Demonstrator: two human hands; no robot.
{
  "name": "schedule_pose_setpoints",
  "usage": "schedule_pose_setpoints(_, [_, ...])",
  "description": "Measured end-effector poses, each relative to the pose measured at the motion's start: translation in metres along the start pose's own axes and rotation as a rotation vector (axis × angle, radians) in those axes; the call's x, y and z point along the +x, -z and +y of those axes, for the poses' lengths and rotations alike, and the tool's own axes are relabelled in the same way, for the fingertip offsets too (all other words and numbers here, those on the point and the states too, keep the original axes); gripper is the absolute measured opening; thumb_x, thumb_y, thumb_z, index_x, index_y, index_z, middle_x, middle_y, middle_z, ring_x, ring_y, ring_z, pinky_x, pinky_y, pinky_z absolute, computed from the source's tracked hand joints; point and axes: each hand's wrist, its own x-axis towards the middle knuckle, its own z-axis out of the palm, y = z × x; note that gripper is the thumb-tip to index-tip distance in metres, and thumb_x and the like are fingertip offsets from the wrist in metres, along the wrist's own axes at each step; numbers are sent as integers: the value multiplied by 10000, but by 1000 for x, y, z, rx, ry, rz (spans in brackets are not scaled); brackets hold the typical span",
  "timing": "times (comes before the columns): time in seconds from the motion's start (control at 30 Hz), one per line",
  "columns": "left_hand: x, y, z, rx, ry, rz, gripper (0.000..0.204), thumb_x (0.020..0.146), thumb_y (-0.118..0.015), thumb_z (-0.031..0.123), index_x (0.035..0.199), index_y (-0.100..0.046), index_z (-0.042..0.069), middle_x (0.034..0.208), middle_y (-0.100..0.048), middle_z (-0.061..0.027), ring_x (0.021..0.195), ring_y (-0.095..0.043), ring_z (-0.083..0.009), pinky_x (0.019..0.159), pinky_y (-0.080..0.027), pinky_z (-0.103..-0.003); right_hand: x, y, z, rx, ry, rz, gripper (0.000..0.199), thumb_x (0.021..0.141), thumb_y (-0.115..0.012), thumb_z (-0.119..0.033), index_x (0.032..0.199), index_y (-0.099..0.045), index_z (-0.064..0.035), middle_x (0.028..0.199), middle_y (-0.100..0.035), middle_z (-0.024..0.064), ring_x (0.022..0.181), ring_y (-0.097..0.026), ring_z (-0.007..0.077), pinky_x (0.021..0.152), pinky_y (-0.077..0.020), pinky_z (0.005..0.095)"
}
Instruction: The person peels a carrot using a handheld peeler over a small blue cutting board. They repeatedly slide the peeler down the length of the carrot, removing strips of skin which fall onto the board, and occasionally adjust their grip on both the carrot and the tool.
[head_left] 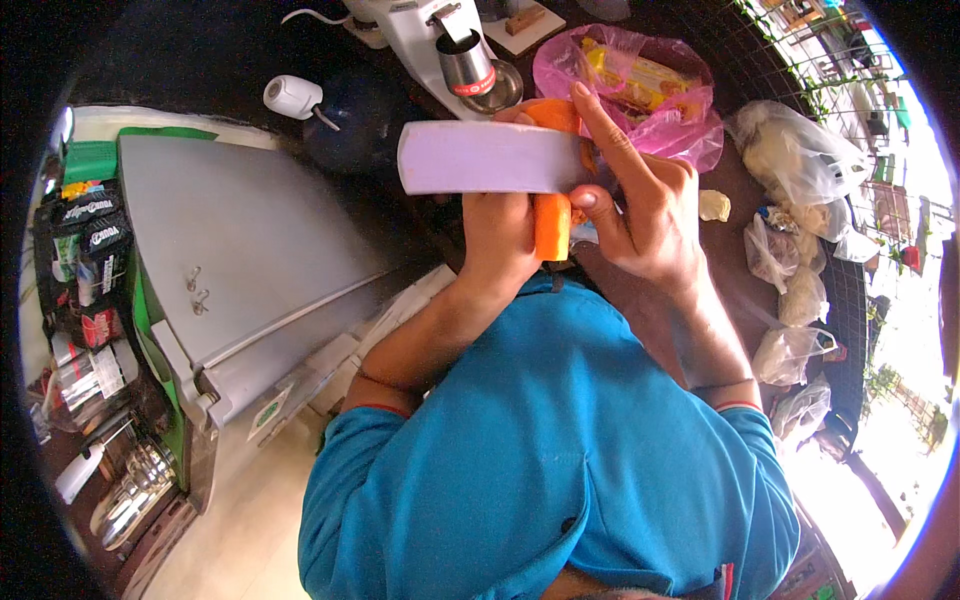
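Note:
My left hand point(500, 235) grips an orange carrot point(551, 225), held upright in front of my chest. My right hand point(640, 205) holds a broad cleaver-type knife point(480, 157) by its handle end, with the forefinger stretched along the blade's top. The flat pale blade lies across the carrot's upper part, pointing left. The knife's handle is hidden inside my right palm. Below both hands is my blue shirt point(550, 450).
A pink plastic bag point(640, 80) with yellow packets lies behind the hands on the dark counter. A white mixer with a steel cup point(465, 60) stands at the back. Clear bags of pale food point(800, 160) line the right. A grey metal cabinet point(240, 260) is at left.

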Motion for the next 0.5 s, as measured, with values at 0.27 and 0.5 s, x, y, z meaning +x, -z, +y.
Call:
schedule_pose_setpoints(0.27, [12, -4, 13, -840, 295, 38, 370, 1009, -467, 371, 1144, -547, 35, 890, -630, -65, 721, -624, -112, 616, -519, -235, -6, 7, -4, 157, -34, -124, 831, 871, -537, -570, 1470, -308, -41, 973, -680, 179, 739, -663, 373, 620, -533, 451])
schedule_pose_setpoints(0.5, [14, -7, 10, -780, 218, 67, 357, 998, -509, 348, 1140, -578, 28, 946, -642, -54, 775, -614, -94, 667, -516, -232, -11, 15, -9, 172, -56, -170, 834, 874, -537, -564, 1463, -312, -19, 922, -668, 203, 734, -649, 393, 633, -515, 465])
